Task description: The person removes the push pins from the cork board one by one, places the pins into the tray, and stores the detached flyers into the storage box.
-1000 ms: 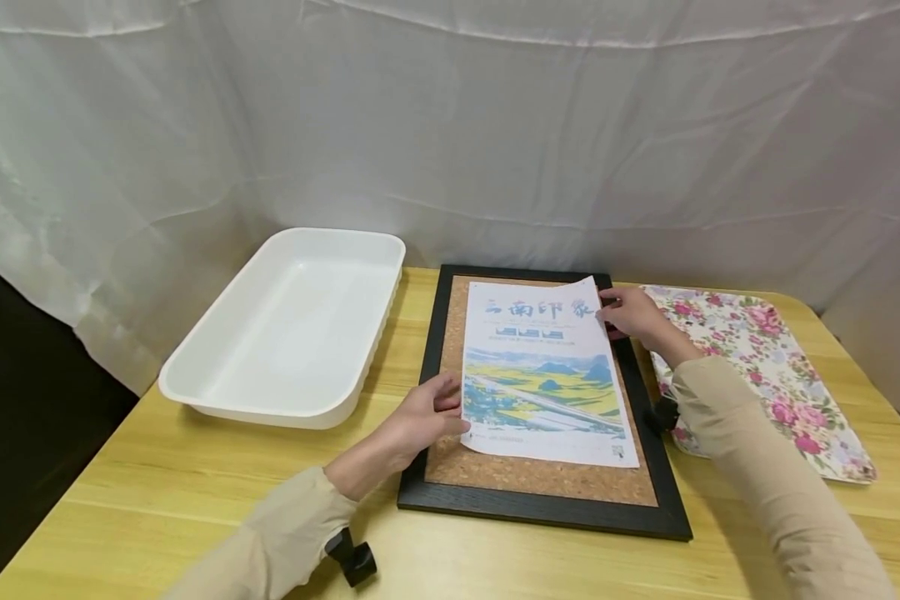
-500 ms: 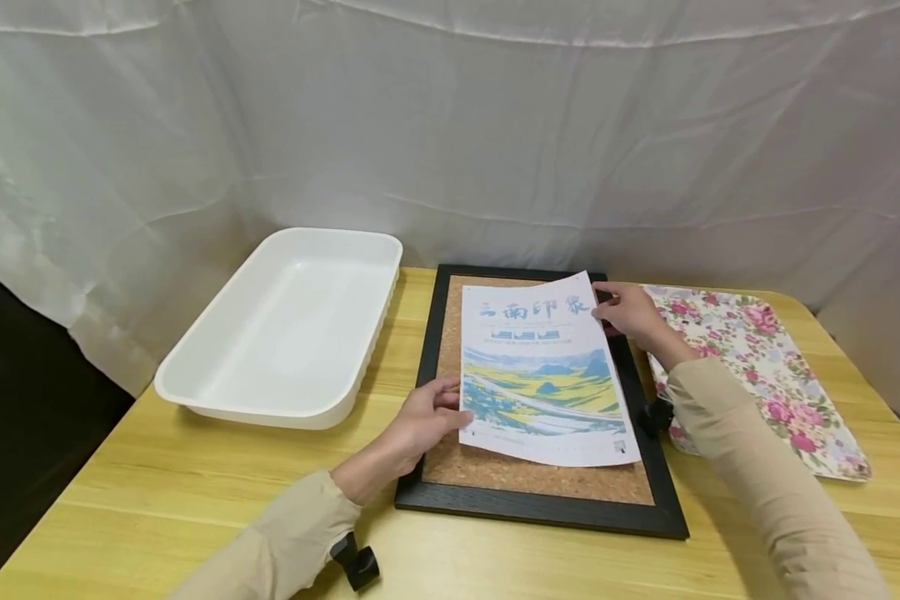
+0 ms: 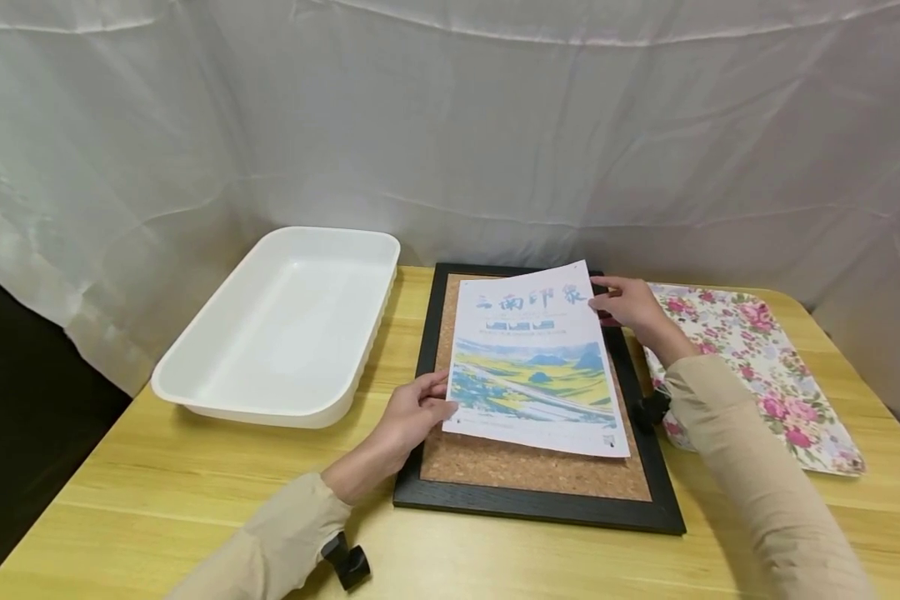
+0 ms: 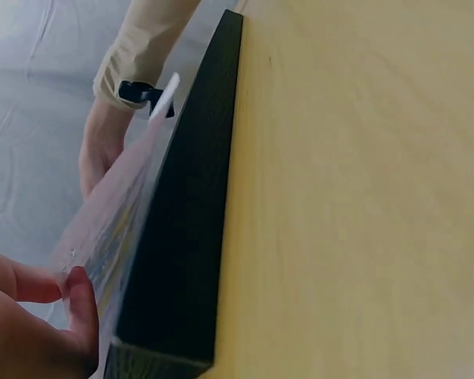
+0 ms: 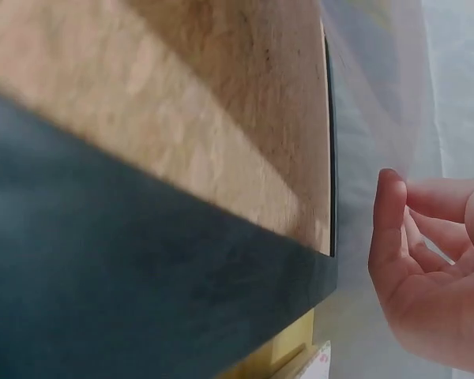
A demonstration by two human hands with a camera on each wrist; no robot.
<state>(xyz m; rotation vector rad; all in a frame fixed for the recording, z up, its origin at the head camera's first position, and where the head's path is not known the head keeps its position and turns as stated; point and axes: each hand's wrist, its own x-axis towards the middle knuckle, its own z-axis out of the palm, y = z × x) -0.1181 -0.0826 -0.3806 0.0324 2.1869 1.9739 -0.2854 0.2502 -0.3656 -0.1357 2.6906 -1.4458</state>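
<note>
Paper is what has moved: the printed white poster sheet with a blue and yellow landscape picture, which a second earlier lay almost flat on the black-framed cork pinboard, is now raised at its far edge and held clear of the cork, so it is judged to be coming off the board rather than being pressed onto it. Its lower left edge is pinched by the left hand, and its upper right corner is gripped by the right hand. The board is kept on the pale wooden table, between the empty white plastic tub and the floral-patterned tray. Large blue Chinese characters are printed across the sheet's top; the smaller print cannot be read
</note>
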